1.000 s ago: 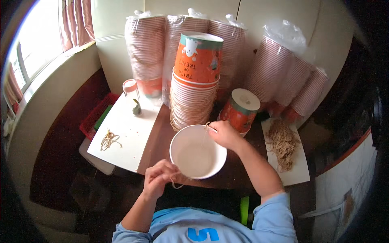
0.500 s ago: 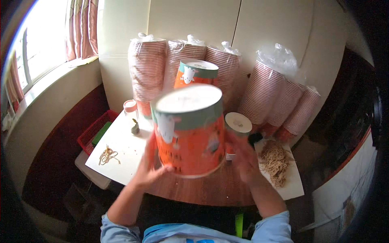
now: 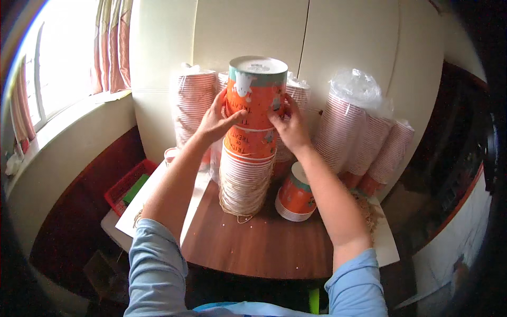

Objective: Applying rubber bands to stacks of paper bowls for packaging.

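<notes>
An upside-down orange paper bucket (image 3: pixel 256 100) with a green band and a white ghost-like figure is held between my two hands. My left hand (image 3: pixel 222 119) presses its left side, thumb across the front. On its right side my right hand (image 3: pixel 289 124) curls around the wall. The bucket's lower rim sits at the top of a tall stack of nested buckets (image 3: pixel 245 185); how far it has slid over them I cannot tell. Loops of string hang along that stack. To its right stands a shorter stack of inverted orange buckets (image 3: pixel 296 196), partly behind my right forearm.
Plastic-wrapped stacks of buckets (image 3: pixel 193 105) line the wall, with more wrapped stacks (image 3: pixel 340 129) at the right. String (image 3: pixel 372 214) lies at the table's right side, partly hidden by my arm. A red basket (image 3: pixel 129 185) is beyond the brown-and-white table's (image 3: pixel 253 259) left edge.
The orange bucket has moved away from me, from close in front to the top of the tall stack. Both hands have travelled forward with it, still holding its sides.
</notes>
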Demonstrator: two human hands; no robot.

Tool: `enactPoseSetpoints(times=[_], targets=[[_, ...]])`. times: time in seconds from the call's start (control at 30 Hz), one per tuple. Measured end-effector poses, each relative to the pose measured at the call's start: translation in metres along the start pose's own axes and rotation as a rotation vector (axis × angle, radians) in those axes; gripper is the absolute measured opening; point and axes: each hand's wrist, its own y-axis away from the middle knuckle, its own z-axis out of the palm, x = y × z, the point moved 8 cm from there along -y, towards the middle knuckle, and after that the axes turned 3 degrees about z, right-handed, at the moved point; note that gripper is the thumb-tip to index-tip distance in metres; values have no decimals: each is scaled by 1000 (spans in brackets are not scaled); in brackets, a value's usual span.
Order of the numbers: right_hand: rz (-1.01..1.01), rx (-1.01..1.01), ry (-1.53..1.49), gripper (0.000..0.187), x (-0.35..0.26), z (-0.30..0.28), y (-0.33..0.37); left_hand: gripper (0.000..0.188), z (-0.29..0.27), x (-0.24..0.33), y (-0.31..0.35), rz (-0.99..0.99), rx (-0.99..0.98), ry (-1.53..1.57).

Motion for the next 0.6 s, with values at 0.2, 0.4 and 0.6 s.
enactPoseSetpoints(times=[0.2,0.4,0.6], targets=[[-31,-1,19,54,33,13,33,91,29,-32,45,-191,6,2],[154,-59,-140,46,40,27,73,93,26,-61,86,-128,80,-139],[319,-282,316,45,32,-31,95,76,18,-41,142,-240,32,-313]])
